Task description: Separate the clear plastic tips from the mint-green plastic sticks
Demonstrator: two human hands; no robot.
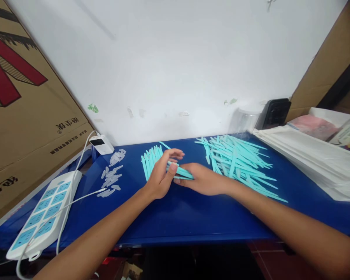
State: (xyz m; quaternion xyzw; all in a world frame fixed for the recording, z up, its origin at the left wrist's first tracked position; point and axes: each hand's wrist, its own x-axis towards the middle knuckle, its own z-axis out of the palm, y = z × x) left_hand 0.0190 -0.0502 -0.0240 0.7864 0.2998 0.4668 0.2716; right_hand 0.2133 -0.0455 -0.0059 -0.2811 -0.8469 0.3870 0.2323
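Observation:
A small bundle of slim turquoise sticks [184,173] is held between my two hands above the blue table. My left hand [162,175] has its thumb pressed against the left end of the bundle, with its upper fingers curved over and beyond it. My right hand [205,179] is closed around the right end, and its palm side is hidden. Behind my left hand lies a row of similar sticks [149,159], roughly side by side. Right of my hands spreads a larger loose pile of turquoise sticks [236,157], pointing in mixed directions.
Small clear plastic pieces [111,177] lie at the left, crossed by a white cable. A white power strip [43,214] and a small white device [102,144] stand farther left. A clear jar [246,119], a black object [275,112] and white trays [309,155] are at the right.

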